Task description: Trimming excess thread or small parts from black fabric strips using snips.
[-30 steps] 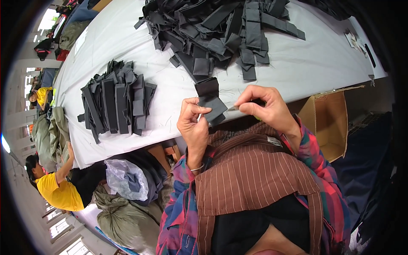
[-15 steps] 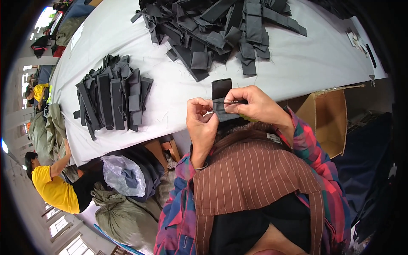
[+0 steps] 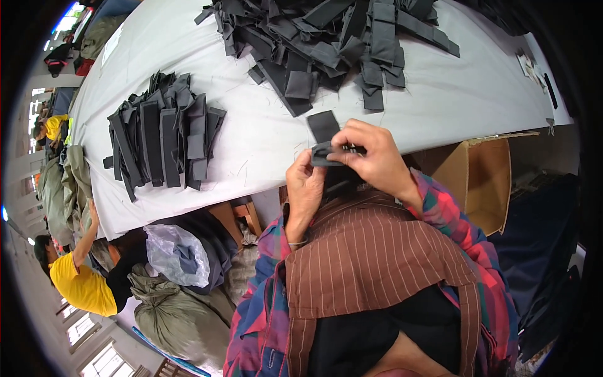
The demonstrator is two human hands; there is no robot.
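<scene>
Hands meet over the table [image 3: 264,144] edge: our left hand [image 3: 306,188] and right hand [image 3: 372,157] both pinch one black strip [image 3: 325,135], near the big pile [image 3: 333,44].

The right hand [image 3: 370,160] is brought across from a second ago — then apart from the left hand [image 3: 306,188], now just beside it. The black fabric strip [image 3: 323,135] — earlier angled between them — is now pinched upright at its lower end, folded over the fingers.
</scene>
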